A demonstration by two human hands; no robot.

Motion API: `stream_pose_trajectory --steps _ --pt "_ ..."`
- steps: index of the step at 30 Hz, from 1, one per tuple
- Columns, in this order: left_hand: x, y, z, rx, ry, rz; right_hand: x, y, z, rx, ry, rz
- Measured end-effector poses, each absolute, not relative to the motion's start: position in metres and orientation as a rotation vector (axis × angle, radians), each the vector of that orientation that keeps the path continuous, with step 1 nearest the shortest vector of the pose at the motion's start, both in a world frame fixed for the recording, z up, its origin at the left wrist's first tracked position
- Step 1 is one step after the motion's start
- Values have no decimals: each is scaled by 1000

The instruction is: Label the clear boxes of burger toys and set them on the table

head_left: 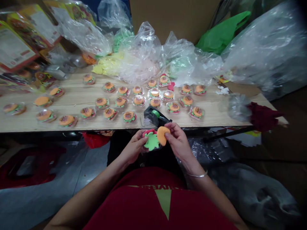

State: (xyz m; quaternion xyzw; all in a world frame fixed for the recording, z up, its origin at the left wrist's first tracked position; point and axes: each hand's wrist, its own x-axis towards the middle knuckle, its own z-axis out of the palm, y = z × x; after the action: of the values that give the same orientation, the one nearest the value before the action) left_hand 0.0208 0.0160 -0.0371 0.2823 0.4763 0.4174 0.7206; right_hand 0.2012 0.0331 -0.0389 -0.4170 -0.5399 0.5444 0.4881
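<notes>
My left hand (134, 148) is closed round a small stack of toy burger layers: a green lettuce-shaped piece (151, 142) on top of a red piece (149, 132). My right hand (177, 140) pinches an orange bun-shaped piece (162, 134) right beside the green piece, touching its edge. Both hands hover in front of the near edge of the wooden table (76, 95). An empty clear plastic case (146, 120) and a black and green tool (155, 115) lie on the table just beyond my hands.
Several packed toy burgers in clear cases (130, 116) are spread over the table. Clear plastic bags of coloured pieces (141, 60) pile up at the back, with printed cartons (16, 44) at left. A dark red cloth (262, 116) lies at the table's right end.
</notes>
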Motion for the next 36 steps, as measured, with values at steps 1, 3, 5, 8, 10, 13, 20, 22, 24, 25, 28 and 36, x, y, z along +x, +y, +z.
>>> stream_pose_trajectory --steps 1,3,5,8,10,13,20,22,24,25,28,36 --pt "21 17 -38 633 1057 921 203 32 -36 -981 -1426 1326" --pt "23 18 -38 630 1067 924 203 29 -31 -928 -1707 1229" --pt "25 20 -36 610 1076 927 201 27 -29 -915 -1917 1027" --pt "27 20 -33 585 1071 922 196 29 -34 -959 -1999 755" --pt "27 19 -31 573 1035 931 192 31 -40 -994 -2000 665" --pt "25 17 -29 646 1014 938 190 31 -45 -1033 -1981 599" --pt "24 21 -22 643 1028 969 195 22 -42 -1026 -1972 608" --pt "25 23 -22 615 1010 970 192 22 -42 -1040 -1928 690" --pt "27 23 -23 598 1011 974 188 23 -42 -1071 -1873 729" --pt "28 23 -24 599 1018 979 187 24 -42 -1089 -1865 733" --pt "28 22 -26 620 1032 997 185 26 -41 -1123 -1920 703" --pt "18 25 -22 519 1041 1022 203 24 -63 -929 -2353 336"
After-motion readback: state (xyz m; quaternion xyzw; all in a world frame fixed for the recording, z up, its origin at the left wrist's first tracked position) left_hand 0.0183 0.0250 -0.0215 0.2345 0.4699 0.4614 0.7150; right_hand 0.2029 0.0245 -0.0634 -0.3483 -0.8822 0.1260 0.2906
